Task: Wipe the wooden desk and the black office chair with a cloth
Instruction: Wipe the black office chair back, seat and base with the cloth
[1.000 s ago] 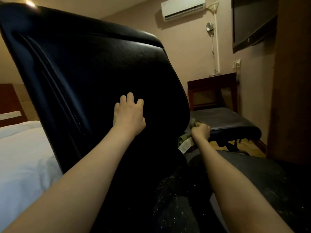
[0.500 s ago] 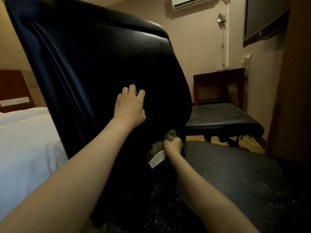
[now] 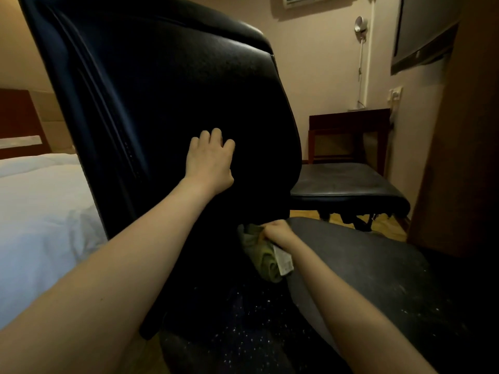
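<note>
A: Where is your olive-green cloth [image 3: 258, 256]?
B: Your right hand [image 3: 278, 233] grips it, bunched, at the bottom edge of the black office chair's backrest [image 3: 167, 103] (a white tag [image 3: 284, 261] hangs beside your wrist).
A: And your left hand [image 3: 209, 163]?
B: It lies flat on the backrest, fingers relaxed, holding nothing. The wooden desk [image 3: 348, 117] stands well apart, against the far wall.

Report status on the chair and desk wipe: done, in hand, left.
Done: nothing certain; the backrest shows no specks. In hand: left hand braces the backrest while right hand grips the green cloth at its base. Left: the seat carries pale specks; the wooden desk stands far off, its state unclear.
</note>
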Motion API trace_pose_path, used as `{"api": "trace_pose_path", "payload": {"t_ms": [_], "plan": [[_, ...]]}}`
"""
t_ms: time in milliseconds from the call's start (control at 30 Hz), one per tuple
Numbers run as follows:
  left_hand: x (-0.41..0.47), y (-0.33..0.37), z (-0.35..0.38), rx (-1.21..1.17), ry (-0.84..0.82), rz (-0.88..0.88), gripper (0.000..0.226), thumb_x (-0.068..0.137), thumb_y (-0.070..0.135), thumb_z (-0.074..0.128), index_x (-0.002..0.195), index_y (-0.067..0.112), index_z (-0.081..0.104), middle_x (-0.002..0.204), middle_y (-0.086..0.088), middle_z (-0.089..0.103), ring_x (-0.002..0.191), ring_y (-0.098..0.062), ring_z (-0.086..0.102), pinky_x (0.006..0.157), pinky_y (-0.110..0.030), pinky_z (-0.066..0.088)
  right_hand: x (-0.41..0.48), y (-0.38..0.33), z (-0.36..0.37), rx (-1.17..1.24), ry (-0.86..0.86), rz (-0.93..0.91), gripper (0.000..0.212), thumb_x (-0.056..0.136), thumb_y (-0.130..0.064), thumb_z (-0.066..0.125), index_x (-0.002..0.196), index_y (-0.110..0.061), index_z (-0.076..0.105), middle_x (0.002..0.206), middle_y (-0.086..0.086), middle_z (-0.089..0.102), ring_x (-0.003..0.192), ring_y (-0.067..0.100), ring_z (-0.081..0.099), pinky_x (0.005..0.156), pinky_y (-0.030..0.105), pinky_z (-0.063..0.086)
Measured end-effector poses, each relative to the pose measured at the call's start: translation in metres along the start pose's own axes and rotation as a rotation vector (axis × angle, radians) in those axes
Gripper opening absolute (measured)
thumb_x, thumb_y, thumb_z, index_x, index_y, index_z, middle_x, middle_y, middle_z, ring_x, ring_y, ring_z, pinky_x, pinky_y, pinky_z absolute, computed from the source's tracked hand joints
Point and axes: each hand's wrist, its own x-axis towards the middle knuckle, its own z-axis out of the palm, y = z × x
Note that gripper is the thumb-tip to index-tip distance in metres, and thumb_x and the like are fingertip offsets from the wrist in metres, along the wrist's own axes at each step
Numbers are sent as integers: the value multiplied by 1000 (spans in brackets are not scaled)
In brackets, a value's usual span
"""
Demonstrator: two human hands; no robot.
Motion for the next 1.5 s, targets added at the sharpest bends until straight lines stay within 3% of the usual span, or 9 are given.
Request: {"api": "trace_pose_path", "payload": {"t_ms": [133, 267, 400, 633, 800, 900, 1067, 1300, 1500], "plan": [[-8, 16, 12, 43, -54, 117, 40, 90, 27, 49, 128, 15, 46, 129, -12, 40, 117, -30, 39, 93, -37, 33, 4, -12, -33, 85, 314, 143, 34, 95, -6, 43, 63, -15, 35, 66, 4, 33, 56, 15, 31, 61, 28, 33], [-14, 13, 22, 59, -56, 146, 37, 90, 30, 49, 125, 18, 48, 128, -8, 39, 117, -28, 37, 93, -35, 31, 19, -9, -28, 304, 344, 70, 35, 96, 1, 39, 125, -9, 57, 105, 9, 61, 73, 19, 52, 65, 27, 42], [-18, 11, 20, 39, -65, 164, 42, 87, 26, 55, 127, 18, 46, 127, -8, 39, 118, -27, 37, 93, -34, 32, 20, -21, 5, 383, 366, 52, 41, 94, 1, 43, 133, -9, 52, 133, 11, 52, 106, 31, 55, 76, 28, 44], [-50, 9, 12, 63, -95, 183, 42, 85, 17, 58, 125, 16, 45, 135, -10, 35, 124, -27, 35, 98, -32, 31, -2, -33, 51, 439, 276, 169, 32, 94, -2, 45, 126, 1, 52, 121, 19, 57, 96, 32, 57, 69, 31, 43], [-114, -8, 10, 73, 52, 186, 43, 36, 8, 86, 73, 15, 65, 80, -7, 61, 67, -23, 58, 52, -27, 40, -26, -31, 72, 413, 202, 140, 22, 92, 0, 48, 113, -1, 54, 89, 13, 57, 79, 28, 56, 59, 30, 44], [-152, -23, 16, -10, 51, 152, 40, 39, 0, 83, 71, 11, 62, 72, -8, 56, 60, -24, 53, 48, -27, 36, -42, -33, 80, 319, 99, 101, 20, 93, 3, 45, 109, -3, 55, 72, 3, 45, 62, 14, 43, 57, 26, 39], [-215, -23, 26, -308, 6, -224, 21, 64, 0, 61, 80, 14, 61, 77, -4, 53, 68, -25, 51, 58, -28, 28, -62, -31, 101, -107, 10, -96, 25, 92, -8, 53, 69, -14, 44, 65, 1, 37, 57, 11, 34, 48, 23, 26], [-233, -29, 38, -508, -522, -673, 32, 86, 13, 51, 117, 14, 46, 110, -9, 52, 106, -30, 50, 88, -41, 42, -109, -58, 146, -449, -114, -132, 20, 93, -20, 51, 75, -11, 48, 63, 0, 43, 53, 12, 40, 41, 23, 28], [-220, -27, 36, -585, -557, -756, 35, 88, 15, 47, 122, 14, 47, 119, -12, 53, 108, -31, 51, 94, -44, 43, -130, -71, 136, -225, -348, -153, 16, 76, 1, 56, 63, -8, 51, 59, 4, 46, 58, 17, 47, 56, 29, 43]]}}
